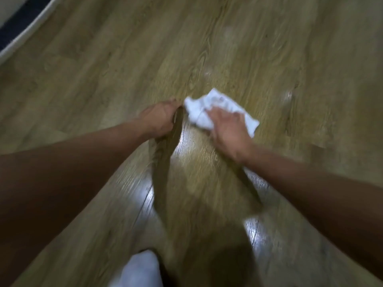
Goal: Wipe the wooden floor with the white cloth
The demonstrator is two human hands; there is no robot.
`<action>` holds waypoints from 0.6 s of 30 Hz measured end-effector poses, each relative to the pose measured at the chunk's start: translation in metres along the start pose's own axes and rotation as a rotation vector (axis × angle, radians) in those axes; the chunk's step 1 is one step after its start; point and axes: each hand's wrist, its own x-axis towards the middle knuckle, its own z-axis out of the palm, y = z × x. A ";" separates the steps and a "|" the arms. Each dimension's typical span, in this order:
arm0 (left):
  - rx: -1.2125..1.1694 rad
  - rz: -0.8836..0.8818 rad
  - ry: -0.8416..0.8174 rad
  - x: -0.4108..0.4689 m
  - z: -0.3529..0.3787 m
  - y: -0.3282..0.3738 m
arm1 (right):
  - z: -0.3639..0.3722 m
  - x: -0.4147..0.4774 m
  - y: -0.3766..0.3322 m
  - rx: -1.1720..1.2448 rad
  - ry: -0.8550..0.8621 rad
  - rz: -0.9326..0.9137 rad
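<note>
Nearest the camera, at the bottom edge, sits one blurred patch of pale fabric (137,268); whether it is a knee or a foot cannot be told. Two bare forearms reach forward from either side over the wooden floor (124,48), and their dark shadows fall across the boards between them.

One white cloth (217,100) lies crumpled on the floor near the middle of the picture. The right hand (226,127) rests on top of it with fingers spread and fairly flat, pressing it down; cloth shows beyond the fingertips and to either side of the hand. The left hand (159,119) is planted on the bare boards just beside the cloth's left end, knuckles up, fingers bent downward. Motion blur hides whether they are loose or clenched, and nothing shows in its grip.

Glare from a light shines off the boards in several bright patches between and behind the wrists. One dark band with a pale curved edge (20,23) cuts the top left corner, well apart from both hands.
</note>
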 end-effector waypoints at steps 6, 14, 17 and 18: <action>0.040 0.020 -0.026 -0.018 0.009 -0.010 | 0.019 -0.138 -0.052 0.115 -0.290 -0.698; -0.045 -0.028 -0.021 -0.017 0.017 -0.007 | 0.004 -0.060 -0.035 0.010 -0.104 -0.138; 0.006 0.015 -0.069 -0.024 0.018 -0.011 | 0.010 -0.106 -0.070 0.034 -0.116 -0.214; 0.017 0.028 -0.080 -0.026 0.018 -0.013 | 0.009 -0.122 -0.077 0.081 -0.172 -0.266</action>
